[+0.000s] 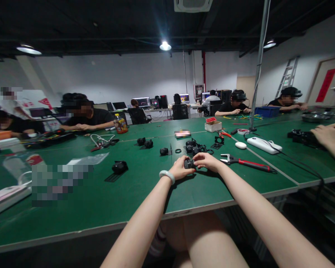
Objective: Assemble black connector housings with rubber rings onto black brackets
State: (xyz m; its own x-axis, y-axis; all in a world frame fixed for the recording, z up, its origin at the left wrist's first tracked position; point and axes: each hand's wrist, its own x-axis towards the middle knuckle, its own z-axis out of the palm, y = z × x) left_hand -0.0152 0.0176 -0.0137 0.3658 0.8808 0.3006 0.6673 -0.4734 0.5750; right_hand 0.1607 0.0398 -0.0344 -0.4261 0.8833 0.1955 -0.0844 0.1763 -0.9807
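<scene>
The black part point(189, 163) sits low over the green table point(145, 193), near its front edge, caught between the two hands. It is compact and dark, with a chunky body that looks ridged or stepped around its side and shows only faint grey highlights. The left hand point(181, 168) curls around it from nine o'clock, fingers behind and thumb in front, nearly closed on it. The right hand point(207, 161) comes in from three o'clock, its thumb and fingertips drawn together on the part's near-right end.

Much of the part is hidden: the left fingers cover one side, the right fingertips the other, and its underside cannot be seen. Whether it touches the table is hard to tell. At twelve o'clock from it, a cluster of black pieces point(191, 146) runs together — dark on dark — so single pieces are hard to separate. A black ring point(178, 150) at eleven o'clock reads more clearly, as does the red-handled wrench point(247, 163) at three. Toward nine o'clock, a plastic bag point(96, 160) is partly pixelated; at two, a co-worker's hands point(328, 134) are cut off by the picture's edge.
</scene>
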